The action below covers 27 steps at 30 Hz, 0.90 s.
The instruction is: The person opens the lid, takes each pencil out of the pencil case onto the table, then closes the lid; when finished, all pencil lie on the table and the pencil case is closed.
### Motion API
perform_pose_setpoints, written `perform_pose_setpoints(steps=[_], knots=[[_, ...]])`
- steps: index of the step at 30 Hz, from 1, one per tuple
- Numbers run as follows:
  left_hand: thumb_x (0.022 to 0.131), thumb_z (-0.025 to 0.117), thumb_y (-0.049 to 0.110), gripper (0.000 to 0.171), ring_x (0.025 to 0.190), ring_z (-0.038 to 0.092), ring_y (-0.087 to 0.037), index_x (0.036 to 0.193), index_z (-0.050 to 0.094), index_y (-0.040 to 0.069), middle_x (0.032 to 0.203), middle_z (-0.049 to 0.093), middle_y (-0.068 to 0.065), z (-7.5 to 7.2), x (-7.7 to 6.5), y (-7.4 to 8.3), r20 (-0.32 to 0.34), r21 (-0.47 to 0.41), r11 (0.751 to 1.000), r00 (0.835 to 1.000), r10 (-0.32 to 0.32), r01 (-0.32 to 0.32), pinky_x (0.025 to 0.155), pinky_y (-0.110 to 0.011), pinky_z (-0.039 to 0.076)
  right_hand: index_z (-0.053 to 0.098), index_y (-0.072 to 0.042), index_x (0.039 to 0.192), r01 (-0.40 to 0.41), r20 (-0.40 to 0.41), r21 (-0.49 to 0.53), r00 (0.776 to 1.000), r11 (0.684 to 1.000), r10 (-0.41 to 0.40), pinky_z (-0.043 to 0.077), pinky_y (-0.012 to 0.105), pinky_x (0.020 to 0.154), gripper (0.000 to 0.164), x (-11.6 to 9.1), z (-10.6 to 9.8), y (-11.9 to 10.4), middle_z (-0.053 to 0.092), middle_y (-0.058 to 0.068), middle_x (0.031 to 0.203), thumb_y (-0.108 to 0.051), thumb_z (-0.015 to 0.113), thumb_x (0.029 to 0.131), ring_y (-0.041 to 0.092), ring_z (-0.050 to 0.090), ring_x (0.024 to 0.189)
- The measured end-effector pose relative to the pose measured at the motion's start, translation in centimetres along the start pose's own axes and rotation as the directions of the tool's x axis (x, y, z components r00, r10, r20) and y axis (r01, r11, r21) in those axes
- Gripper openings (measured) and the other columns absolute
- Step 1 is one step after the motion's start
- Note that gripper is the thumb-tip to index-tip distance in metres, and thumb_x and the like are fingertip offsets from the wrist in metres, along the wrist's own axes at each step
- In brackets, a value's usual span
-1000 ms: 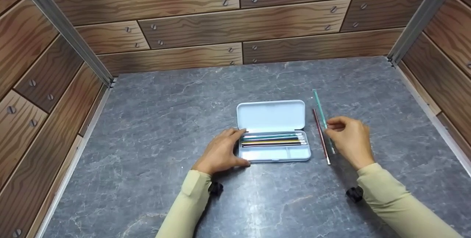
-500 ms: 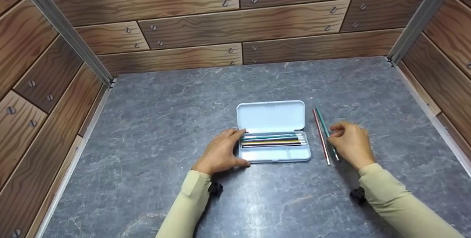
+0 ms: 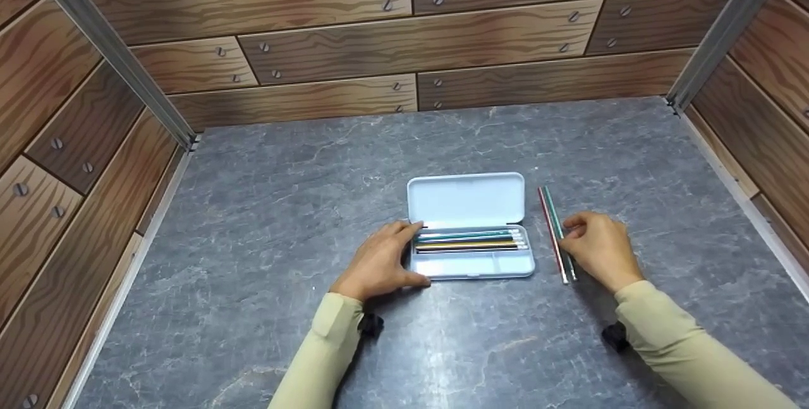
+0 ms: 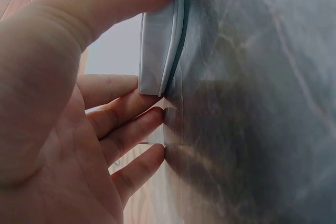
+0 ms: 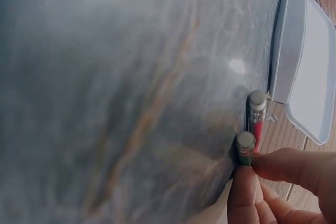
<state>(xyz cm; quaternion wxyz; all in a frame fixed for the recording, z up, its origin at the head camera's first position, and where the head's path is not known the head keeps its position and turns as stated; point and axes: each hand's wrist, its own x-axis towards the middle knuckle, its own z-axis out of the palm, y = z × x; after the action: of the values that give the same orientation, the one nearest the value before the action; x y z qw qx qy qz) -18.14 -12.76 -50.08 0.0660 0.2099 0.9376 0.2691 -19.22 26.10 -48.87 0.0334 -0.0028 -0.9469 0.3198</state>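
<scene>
A light blue pencil case (image 3: 466, 199) lies with its lid folded back on the table. My left hand (image 3: 378, 259) holds its left end, thumb at the front edge and fingers at the back corner. Several pencils (image 3: 464, 245) with white erasers fill the rear compartment. To the right of the case, a red pencil (image 3: 548, 220) lies on the table. Alongside it is a green pencil (image 3: 552, 207), pinched by my right hand (image 3: 603, 248) between thumb and fingers. The right wrist view shows both eraser ends, the green one (image 5: 245, 142) closest to the thumb.
The front compartment (image 3: 452, 265) of the case is bare, with a small divided section at its right. A grey marbled table (image 3: 284, 194) spreads around, bounded by wood-patterned walls (image 3: 328, 55) with metal corner posts.
My right hand has drawn the green pencil toward me, then left against the red pencil, so their ends nearly line up. The left hand and case stay put.
</scene>
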Motion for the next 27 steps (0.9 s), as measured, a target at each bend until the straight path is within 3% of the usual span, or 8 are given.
perform_pose_setpoints(steps=[7, 10, 15, 19, 21, 23, 27], knots=[[0.081, 0.100, 0.043, 0.106, 0.146, 0.060, -0.033, 0.169, 0.051, 0.010, 0.153, 0.064, -0.013, 0.0, 0.0, 0.0, 0.004, -0.002, 1.000, 1.000, 0.000, 0.000, 0.126, -0.054, 0.049, 0.080, 0.008, 0.115, -0.007, 0.008, 0.006, 1.000, 1.000, 0.007, 0.054, 0.036, 0.075, 0.034, 0.2, -0.4, -0.3, 0.083, 0.018, 0.092, -0.007, 0.080, 0.085, 0.016, 0.072, 0.077], [0.081, 0.100, 0.043, 0.106, 0.146, 0.059, -0.033, 0.169, 0.051, 0.010, 0.154, 0.064, -0.014, 0.0, 0.0, 0.0, 0.003, 0.001, 1.000, 1.000, 0.002, -0.002, 0.127, -0.054, 0.048, 0.080, 0.008, 0.118, 0.007, -0.009, 0.019, 1.000, 1.000, -0.006, 0.053, 0.034, 0.075, 0.034, 0.6, -1.1, -1.2, 0.083, 0.022, 0.098, -0.007, 0.080, 0.088, 0.026, 0.075, 0.083], [0.081, 0.100, 0.044, 0.106, 0.147, 0.059, -0.033, 0.169, 0.050, 0.011, 0.155, 0.063, -0.014, -0.1, 0.0, -0.1, 0.006, 0.003, 1.000, 1.000, -0.005, 0.004, 0.127, -0.055, 0.048, 0.080, 0.004, 0.124, 0.124, -0.076, 0.093, 0.990, 0.988, -0.117, 0.049, 0.011, 0.079, 0.030, 1.9, -3.1, -3.7, 0.083, 0.026, 0.115, -0.008, 0.081, 0.096, 0.040, 0.079, 0.103], [0.081, 0.100, 0.044, 0.107, 0.146, 0.059, -0.033, 0.169, 0.050, 0.011, 0.154, 0.063, -0.014, -0.2, 0.1, -0.1, 0.007, 0.005, 1.000, 1.000, -0.011, 0.011, 0.127, -0.055, 0.048, 0.081, 0.000, 0.125, 0.252, -0.096, 0.168, 0.966, 0.953, -0.239, 0.046, 0.001, 0.085, 0.028, 2.9, -3.7, -5.9, 0.084, 0.021, 0.120, -0.008, 0.084, 0.098, 0.040, 0.080, 0.111], [0.081, 0.100, 0.043, 0.107, 0.146, 0.059, -0.034, 0.169, 0.050, 0.011, 0.155, 0.063, -0.014, -0.3, 0.1, -0.1, 0.006, 0.005, 1.000, 1.000, -0.009, 0.009, 0.128, -0.054, 0.047, 0.081, 0.000, 0.125, 0.301, -0.077, 0.191, 0.953, 0.934, -0.292, 0.051, 0.006, 0.091, 0.028, 3.2, -3.3, -6.7, 0.084, 0.019, 0.121, -0.006, 0.085, 0.097, 0.040, 0.080, 0.113], [0.081, 0.100, 0.043, 0.107, 0.146, 0.059, -0.033, 0.169, 0.050, 0.011, 0.155, 0.063, -0.013, -0.2, 0.1, 0.0, 0.003, 0.005, 1.000, 1.000, -0.006, 0.006, 0.128, -0.054, 0.047, 0.081, 0.000, 0.124, 0.353, -0.039, 0.195, 0.935, 0.915, -0.352, 0.061, 0.020, 0.097, 0.028, 3.3, -2.5, -7.1, 0.085, 0.018, 0.120, -0.004, 0.085, 0.096, 0.039, 0.080, 0.112], [0.081, 0.100, 0.044, 0.107, 0.146, 0.060, -0.033, 0.169, 0.050, 0.010, 0.155, 0.063, -0.013, 0.0, 0.0, 0.0, -0.002, 0.008, 1.000, 1.000, 0.002, -0.002, 0.127, -0.053, 0.048, 0.082, -0.001, 0.120, 0.479, 0.104, 0.145, 0.863, 0.866, -0.494, 0.066, 0.051, 0.099, 0.025, 3.3, -0.2, -6.8, 0.085, 0.015, 0.117, 0.000, 0.084, 0.095, 0.036, 0.081, 0.108]])
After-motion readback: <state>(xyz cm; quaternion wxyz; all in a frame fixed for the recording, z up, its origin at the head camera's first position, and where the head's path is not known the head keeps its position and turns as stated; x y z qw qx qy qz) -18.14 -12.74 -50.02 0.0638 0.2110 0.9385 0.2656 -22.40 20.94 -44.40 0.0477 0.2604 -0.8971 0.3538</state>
